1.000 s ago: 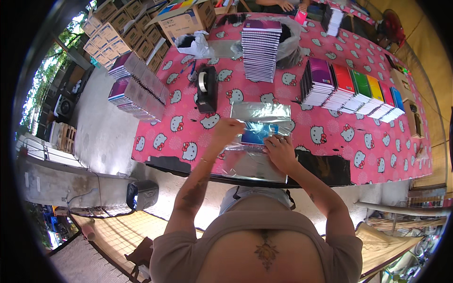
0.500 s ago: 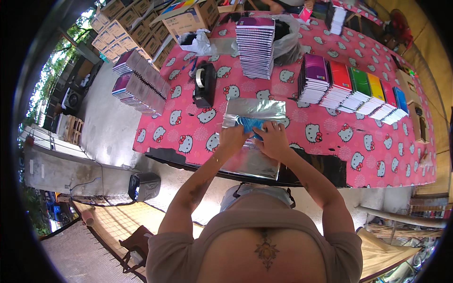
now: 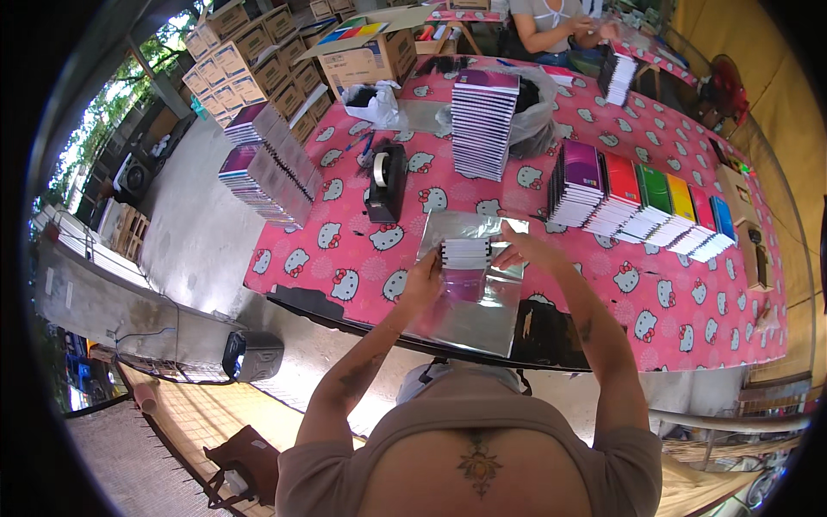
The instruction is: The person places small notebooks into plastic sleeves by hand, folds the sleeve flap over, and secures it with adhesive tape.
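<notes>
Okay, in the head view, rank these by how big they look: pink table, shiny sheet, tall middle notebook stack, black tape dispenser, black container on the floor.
Largest to smallest:
1. pink table
2. shiny sheet, partly covered
3. tall middle notebook stack
Then black tape dispenser and black container: too alike to rank.
</notes>
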Demonstrator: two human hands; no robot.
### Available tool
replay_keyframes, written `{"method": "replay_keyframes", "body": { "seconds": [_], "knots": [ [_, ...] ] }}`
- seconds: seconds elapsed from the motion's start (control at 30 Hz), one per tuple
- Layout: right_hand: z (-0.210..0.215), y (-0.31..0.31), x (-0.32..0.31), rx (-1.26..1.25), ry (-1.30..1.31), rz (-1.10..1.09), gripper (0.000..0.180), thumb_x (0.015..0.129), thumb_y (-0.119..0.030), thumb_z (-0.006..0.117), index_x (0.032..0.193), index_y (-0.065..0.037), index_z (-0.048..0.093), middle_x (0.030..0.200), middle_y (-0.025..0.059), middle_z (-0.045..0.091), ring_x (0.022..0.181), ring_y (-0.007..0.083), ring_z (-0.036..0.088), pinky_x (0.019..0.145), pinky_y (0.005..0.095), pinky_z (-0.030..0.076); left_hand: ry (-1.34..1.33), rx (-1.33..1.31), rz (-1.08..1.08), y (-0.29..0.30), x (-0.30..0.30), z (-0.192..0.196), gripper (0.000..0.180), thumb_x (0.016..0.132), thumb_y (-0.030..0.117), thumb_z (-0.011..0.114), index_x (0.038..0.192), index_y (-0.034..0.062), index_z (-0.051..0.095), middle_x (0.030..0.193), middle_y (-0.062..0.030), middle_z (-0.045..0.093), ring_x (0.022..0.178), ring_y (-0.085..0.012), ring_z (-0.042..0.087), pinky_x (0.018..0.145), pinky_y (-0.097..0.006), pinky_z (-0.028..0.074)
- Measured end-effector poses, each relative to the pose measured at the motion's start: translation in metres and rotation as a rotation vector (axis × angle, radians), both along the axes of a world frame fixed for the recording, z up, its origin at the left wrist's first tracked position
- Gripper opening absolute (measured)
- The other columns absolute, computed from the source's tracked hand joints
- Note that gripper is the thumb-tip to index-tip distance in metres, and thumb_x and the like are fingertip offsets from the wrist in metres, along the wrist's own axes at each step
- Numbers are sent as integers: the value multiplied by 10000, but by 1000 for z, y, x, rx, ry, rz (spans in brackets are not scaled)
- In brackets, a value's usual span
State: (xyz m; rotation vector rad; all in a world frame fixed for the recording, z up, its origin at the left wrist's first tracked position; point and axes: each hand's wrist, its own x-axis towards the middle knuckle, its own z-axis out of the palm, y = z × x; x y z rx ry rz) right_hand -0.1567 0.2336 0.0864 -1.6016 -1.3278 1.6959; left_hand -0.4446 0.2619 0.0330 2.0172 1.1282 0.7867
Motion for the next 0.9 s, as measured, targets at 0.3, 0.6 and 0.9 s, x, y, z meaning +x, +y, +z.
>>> {"method": "replay_keyframes", "body": {
  "seconds": [0.3,0.6,0.9],
  "knots": [
    [70,-46,-74,1137,-676,13,192,846,-257,729,990,-139,681,1349,88,528,1260,318,506,1104,552,298,-43,154,422,159,-98,-2,335,947,189,644,1234,16,621,830,-61,627,800,-168,638,733,-347,532],
    [74,-35,-122,1116,-845,-77,359,829,-290,741,1153,-158,658,1206,36,611,1101,261,597,1053,497,342,-566,-448,296,192,-90,-33,178,896,151,693,1000,7,703,792,2,652,669,-120,612,603,-271,501],
    [72,-30,-141,1009,-991,-126,385,811,-321,739,1154,-157,677,1036,24,681,1017,230,629,1014,478,352,264,218,121,169,-98,41,111,897,107,682,975,39,722,866,-23,719,746,-124,666,660,-275,532]
  ]
}}
